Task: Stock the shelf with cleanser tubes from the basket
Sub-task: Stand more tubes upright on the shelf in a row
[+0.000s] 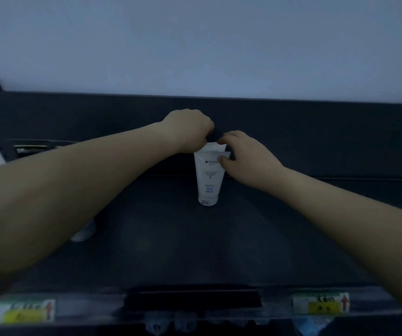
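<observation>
White soft plastic sits in our pinch: left hand [190, 132] and right hand [246, 156] both curl onto the flat crimped top of the cleanser tube [208, 180], which stands cap-down on the dark shelf [219, 238] near its back wall. We judge it light, squashy and tippy, best held by that stiffer crimp. No basket shows; the shelf also holds a white shape [83, 231] half-hidden under our left forearm.

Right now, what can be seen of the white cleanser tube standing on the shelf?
The cleanser tube is white and plastic-looking, tapering from a flat crimped top to a round cap below. It stands upright on its cap on the dark shelf, near the back panel. Its print is too blurred to read. The right hand pinches its upper right edge; the left hand meets its top left corner, grip hidden.
</observation>
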Tool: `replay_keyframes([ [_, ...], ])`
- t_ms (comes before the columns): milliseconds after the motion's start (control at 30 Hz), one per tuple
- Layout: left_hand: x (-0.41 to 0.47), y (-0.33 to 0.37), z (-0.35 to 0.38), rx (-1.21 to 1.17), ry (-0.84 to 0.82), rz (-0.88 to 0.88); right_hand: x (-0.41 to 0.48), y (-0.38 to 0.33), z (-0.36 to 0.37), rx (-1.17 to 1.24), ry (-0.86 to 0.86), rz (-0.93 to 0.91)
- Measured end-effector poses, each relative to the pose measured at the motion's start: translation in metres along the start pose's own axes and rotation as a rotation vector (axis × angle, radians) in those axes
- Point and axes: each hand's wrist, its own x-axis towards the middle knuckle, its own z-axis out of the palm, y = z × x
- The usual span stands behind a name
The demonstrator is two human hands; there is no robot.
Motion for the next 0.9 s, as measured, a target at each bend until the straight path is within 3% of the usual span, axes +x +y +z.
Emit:
replay_keyframes([
  [367,-0.154,0.036,0.001,0.062,0.028,-0.282,-0.066,-0.055,0.015,-0.105,-0.074,-0.265],
  [900,-0.461,0.064,0.062,0.051,-0.287,-0.81,-0.197,-0.254,0.137,0.088,-0.321,-0.803],
])
